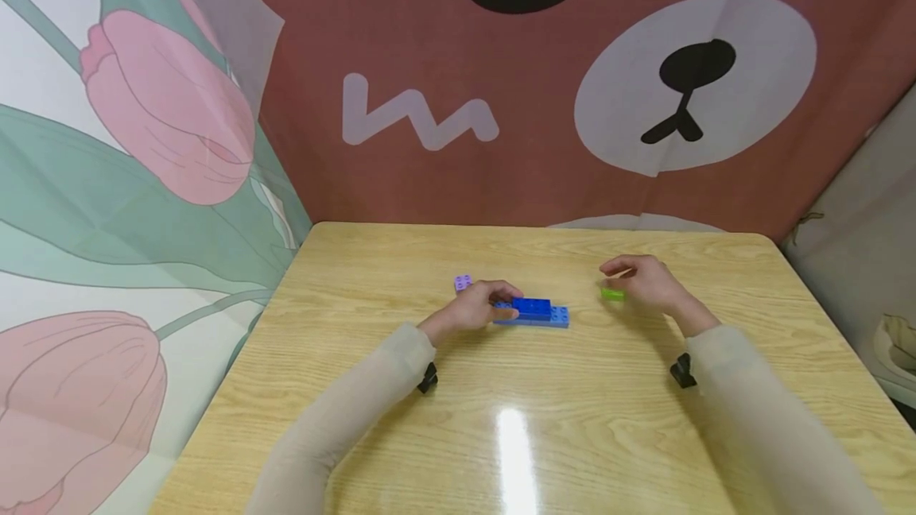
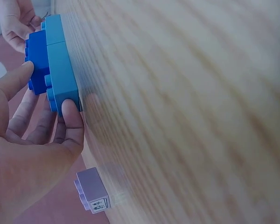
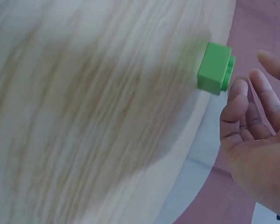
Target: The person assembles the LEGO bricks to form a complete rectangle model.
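My left hand (image 1: 472,308) grips a low stack of bricks at its left end, the thumb against the dark blue brick (image 1: 532,309) and the little finger at the end of the lighter blue bricks (image 1: 560,317). In the left wrist view the dark blue brick (image 2: 38,53) sits across two light blue bricks (image 2: 61,70) lined up end to end on the table. My right hand (image 1: 647,283) hovers beside a green brick (image 1: 612,294), holding nothing. From the right wrist view, its loosely bent fingers are close to the studs of the green brick (image 3: 213,69).
A purple brick (image 1: 463,282) with a printed side stands just behind my left hand. The wooden table (image 1: 401,443) ends at a cloth backdrop (image 1: 429,181) along its far edge.
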Tool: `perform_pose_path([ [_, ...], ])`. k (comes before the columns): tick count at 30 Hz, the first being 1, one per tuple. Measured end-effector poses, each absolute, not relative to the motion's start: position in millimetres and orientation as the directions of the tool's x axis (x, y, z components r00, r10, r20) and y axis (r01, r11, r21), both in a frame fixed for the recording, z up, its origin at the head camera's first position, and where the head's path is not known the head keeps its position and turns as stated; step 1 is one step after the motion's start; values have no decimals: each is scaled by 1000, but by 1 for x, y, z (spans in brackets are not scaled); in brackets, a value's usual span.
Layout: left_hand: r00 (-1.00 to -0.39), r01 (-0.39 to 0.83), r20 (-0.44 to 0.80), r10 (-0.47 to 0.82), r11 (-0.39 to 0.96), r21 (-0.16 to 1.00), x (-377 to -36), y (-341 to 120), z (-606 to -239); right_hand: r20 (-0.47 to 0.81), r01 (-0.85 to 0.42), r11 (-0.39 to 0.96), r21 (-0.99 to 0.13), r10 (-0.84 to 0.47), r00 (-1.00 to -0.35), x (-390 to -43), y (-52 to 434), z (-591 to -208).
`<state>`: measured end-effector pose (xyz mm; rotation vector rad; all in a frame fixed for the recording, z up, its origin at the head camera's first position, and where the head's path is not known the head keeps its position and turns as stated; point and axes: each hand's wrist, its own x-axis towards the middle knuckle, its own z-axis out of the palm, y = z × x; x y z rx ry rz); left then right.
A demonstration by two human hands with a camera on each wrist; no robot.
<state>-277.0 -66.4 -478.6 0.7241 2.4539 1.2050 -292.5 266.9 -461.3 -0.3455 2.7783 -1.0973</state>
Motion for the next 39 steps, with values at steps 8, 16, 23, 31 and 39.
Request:
perform_pose_path([
  [8, -822, 299, -62, 566, 521, 800, -277, -67, -478, -75, -146, 718, -680, -266, -961, -296, 274, -466],
  [16, -816, 312, -50, 575, 512, 800, -278, -67, -481, -99, -155, 718, -679, -299, -949, -295, 278, -470],
  [23, -814, 325, -39, 580, 509, 797, -279, -67, -482, -116, -152, 701, -696, -320, -940, -295, 277, -473],
  [31, -816, 329, -39, 577, 518, 789, -279, -68, -483, -117, -158, 709, -687, -322, -940, -296, 276, -475],
  [39, -818, 330, -39, 574, 524, 785, -279, -68, -483, -92, -194, 713, -674, -342, -935, -294, 273, -473],
])
